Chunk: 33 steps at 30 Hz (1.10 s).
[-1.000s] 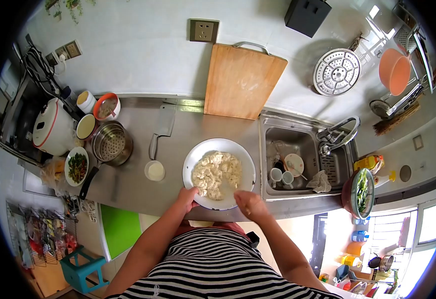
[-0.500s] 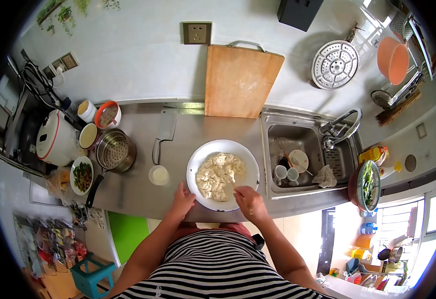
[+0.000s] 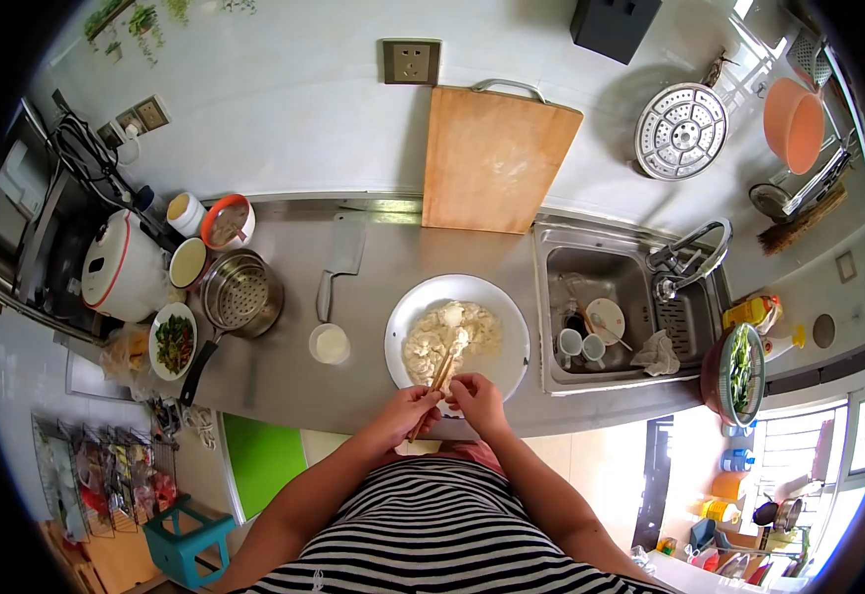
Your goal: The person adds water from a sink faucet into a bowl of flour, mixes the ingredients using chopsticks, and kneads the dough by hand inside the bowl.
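Note:
A white enamel bowl stands at the counter's front edge, with shaggy, floury dough in it. Over the bowl's near rim, my left hand is closed around a pair of wooden chopsticks. Their tips point away from me over the dough, with pale dough stuck to them. My right hand is close beside the chopsticks, fingers pinched together; what lies between them, if anything, is hidden.
A small cup of white contents and a cleaver lie left of the bowl. A cutting board leans on the wall. The sink on the right holds cups. A steamer pot and a plate of chopped vegetables stand left.
The chopsticks have passed from my right hand into my left. My left hand has left the bowl's rim, and both hands have come together over the near rim.

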Each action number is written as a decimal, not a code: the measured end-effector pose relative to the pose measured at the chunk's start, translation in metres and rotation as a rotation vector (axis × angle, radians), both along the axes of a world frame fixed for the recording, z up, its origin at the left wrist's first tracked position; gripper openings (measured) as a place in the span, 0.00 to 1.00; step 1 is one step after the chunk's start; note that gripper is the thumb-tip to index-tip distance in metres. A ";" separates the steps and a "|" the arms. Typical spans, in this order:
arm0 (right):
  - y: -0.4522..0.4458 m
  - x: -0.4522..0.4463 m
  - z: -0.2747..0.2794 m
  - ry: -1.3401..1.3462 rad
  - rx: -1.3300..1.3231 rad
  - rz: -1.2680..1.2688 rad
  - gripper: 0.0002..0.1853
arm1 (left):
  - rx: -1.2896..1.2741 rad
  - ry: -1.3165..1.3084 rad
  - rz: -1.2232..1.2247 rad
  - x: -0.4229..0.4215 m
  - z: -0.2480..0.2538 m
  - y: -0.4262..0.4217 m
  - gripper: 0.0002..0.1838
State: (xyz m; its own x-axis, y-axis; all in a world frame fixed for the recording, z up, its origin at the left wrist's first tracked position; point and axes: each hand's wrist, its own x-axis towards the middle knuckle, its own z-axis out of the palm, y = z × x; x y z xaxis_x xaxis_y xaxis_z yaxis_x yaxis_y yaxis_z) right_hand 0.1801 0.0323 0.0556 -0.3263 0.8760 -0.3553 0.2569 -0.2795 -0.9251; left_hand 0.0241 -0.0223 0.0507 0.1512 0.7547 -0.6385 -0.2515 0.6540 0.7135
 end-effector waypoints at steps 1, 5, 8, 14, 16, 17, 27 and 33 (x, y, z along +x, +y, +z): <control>0.003 -0.002 0.005 0.070 -0.286 -0.062 0.12 | -0.016 -0.016 0.028 0.001 0.005 -0.001 0.14; 0.007 -0.013 -0.003 0.016 -0.316 0.047 0.14 | -0.037 -0.019 0.047 0.007 0.020 0.000 0.17; 0.013 -0.012 -0.007 -0.011 -0.253 -0.043 0.13 | -0.005 0.040 0.107 0.007 0.016 0.000 0.17; 0.019 0.018 0.004 -0.365 0.089 0.121 0.14 | -0.018 0.170 0.101 -0.017 0.002 0.004 0.14; 0.008 0.019 0.000 -0.448 0.283 0.193 0.14 | -0.022 0.205 0.075 -0.015 0.002 0.006 0.15; 0.007 0.017 -0.003 -0.528 0.480 0.266 0.14 | 0.029 0.284 0.074 -0.013 0.001 0.008 0.16; 0.040 0.016 -0.006 -0.848 0.432 0.292 0.15 | 0.283 0.651 -0.032 -0.017 0.004 -0.008 0.18; 0.043 0.020 -0.008 -0.831 0.332 0.265 0.17 | 0.408 0.754 -0.025 -0.019 0.024 -0.015 0.15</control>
State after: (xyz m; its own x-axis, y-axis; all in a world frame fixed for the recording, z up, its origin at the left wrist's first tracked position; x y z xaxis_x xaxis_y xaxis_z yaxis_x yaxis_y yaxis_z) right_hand 0.1998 0.0757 0.0473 -0.2835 0.9078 -0.3092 0.8899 0.1289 -0.4375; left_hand 0.0056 -0.0373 0.0748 -0.1852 0.9494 -0.2538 0.3959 0.3084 0.8650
